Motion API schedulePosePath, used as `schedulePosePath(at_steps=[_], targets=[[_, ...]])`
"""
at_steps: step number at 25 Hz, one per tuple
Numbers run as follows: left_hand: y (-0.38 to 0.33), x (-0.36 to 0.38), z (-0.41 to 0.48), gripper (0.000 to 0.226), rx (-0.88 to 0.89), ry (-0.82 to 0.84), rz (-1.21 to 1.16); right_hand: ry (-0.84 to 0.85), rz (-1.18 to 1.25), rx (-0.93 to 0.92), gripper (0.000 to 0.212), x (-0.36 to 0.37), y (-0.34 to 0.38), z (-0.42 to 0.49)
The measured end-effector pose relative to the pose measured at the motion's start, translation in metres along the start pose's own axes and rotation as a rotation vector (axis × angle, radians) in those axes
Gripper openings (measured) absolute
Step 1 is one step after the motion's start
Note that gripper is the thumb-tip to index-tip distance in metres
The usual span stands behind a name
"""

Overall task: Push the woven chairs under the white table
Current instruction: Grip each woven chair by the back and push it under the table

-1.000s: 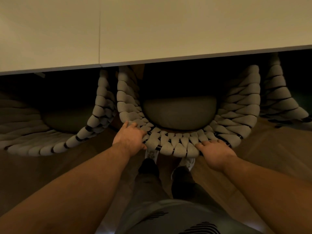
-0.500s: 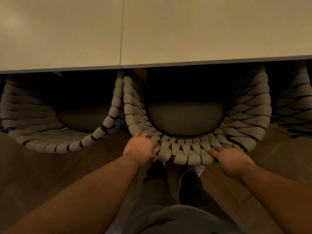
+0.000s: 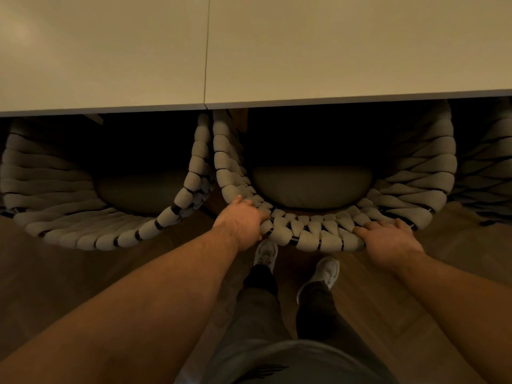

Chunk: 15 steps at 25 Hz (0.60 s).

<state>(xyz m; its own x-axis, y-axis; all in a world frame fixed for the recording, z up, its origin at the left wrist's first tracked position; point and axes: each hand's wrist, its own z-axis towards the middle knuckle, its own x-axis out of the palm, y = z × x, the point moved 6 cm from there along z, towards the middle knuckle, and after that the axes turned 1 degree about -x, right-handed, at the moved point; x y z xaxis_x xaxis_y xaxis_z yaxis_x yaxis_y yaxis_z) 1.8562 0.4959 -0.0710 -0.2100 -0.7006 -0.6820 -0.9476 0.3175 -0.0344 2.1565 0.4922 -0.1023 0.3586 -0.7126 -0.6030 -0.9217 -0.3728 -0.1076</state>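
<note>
Floor: wood floor, dim warm light.
Table: white table fills the top of my view.
Middle chair: middle woven chair – seat under the table edge, back rim out toward me.
Left hand: my left hand grips the rim's left end.
Right hand: my right hand is curled over the rim's right end – hands well apart.
Neighbours: left woven chair and right woven chair, both part-way under.

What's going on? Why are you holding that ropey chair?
A person stands behind the middle woven chair, with the left hand and the right hand both curled over its back rim, to push it under the white table. Its front is already beneath the table edge, while the cushion and the back stick out. The woven chair on the left sits partly under the table too, and a third woven chair shows at the far right.
</note>
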Motion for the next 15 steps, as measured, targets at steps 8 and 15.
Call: schedulePosePath(at_steps=[8, 15], targets=[[0.0, 0.001, 0.006, 0.051, 0.022, -0.025, 0.074, 0.024, -0.002, 0.006, 0.059, -0.001, 0.001, 0.0], [0.001, -0.002, 0.021, 0.057, -0.034, 0.119, 0.045, -0.016, 0.038, 0.014, 0.049, -0.008, 0.003, -0.006]])
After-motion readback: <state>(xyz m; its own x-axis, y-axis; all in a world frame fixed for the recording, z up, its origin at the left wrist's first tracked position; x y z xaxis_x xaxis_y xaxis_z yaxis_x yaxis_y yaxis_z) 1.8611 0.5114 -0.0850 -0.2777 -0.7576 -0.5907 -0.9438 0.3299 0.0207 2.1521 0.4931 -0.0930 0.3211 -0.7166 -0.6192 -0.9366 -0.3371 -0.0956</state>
